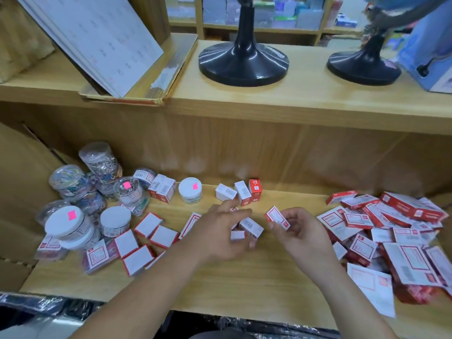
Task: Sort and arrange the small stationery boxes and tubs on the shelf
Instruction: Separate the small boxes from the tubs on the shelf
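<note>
Item: red-and-white carton (277, 217), small printed card box, held just above the shelf board (244, 282) near its middle.
Held by: right hand (302, 232), thumb and fingertips pinching the carton's lower end, other fingers curled.
Handling (judged): light, stiff card, smooth faces that may slip. Best pinched across two opposite flat faces, and gently, since the thin walls could dent.
At 9 o'clock of it, close by: left hand (220, 231), fingers curled about a white-sided carton (250, 227), with a second white box (237, 235) tucked under. The grip is blurred and its exact form cannot be told.
At 12 o'clock: three upright cartons (244, 194) set side by side at the back of the board.
At 3 o'clock: loose heap of red-and-white packets (391, 228), overlapping, unsorted.
At 8 o'clock: flat packs (146, 238) lying white face up, roughly grouped.
At 9 to 10 o'clock: clear paper-clip tubs (73, 192), piled, and a lone white-lidded tub (190, 193).
Above, on the upper shelf: black globe stands (243, 62).
</note>
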A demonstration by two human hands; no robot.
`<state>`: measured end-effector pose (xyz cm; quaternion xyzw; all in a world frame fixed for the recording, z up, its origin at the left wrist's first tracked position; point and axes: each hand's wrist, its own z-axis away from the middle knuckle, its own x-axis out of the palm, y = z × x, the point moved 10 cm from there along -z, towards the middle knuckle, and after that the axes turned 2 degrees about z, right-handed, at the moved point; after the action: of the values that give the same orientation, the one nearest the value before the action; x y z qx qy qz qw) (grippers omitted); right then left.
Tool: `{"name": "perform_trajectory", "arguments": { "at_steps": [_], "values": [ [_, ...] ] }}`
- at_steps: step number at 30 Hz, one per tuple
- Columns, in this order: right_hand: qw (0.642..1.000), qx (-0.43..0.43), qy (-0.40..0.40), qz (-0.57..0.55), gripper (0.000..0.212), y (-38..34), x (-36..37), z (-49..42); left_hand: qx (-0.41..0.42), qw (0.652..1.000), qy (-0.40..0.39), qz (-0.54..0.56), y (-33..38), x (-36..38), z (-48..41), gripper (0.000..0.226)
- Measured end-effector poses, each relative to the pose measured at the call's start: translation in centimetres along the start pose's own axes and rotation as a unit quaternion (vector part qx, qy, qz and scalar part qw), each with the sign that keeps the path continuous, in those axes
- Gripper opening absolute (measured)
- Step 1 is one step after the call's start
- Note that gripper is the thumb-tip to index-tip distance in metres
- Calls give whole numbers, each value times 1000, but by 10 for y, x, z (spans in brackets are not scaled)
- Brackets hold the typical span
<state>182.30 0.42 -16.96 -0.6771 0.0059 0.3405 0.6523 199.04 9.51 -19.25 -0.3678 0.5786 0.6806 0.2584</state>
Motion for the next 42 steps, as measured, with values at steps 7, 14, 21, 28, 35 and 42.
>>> {"name": "perform_trajectory", "arguments": {
  "at_steps": [7,14,21,28,35,42],
  "values": [
    [999,-4,15,28,13,-2,-10,-21,6,989,130,-76,7,-39,-16,45],
    [998,-2,33,59,17,-8,-30,-27,3,978,125,-169,29,-27,-65,43],
    [868,-26,217,445,40,5,-143,3,106,979,160,-63,65,1,-49,42],
    [954,-95,107,264,40,-10,-81,-6,100,972,210,-20,71,-8,6,26],
    [966,-128,-128,187,82,-16,66,12,46,974,217,-53,30,-16,113,22],
    [959,-130,-94,235,81,-14,81,12,-47,966,249,-48,-17,-27,141,20]
  ]
}}
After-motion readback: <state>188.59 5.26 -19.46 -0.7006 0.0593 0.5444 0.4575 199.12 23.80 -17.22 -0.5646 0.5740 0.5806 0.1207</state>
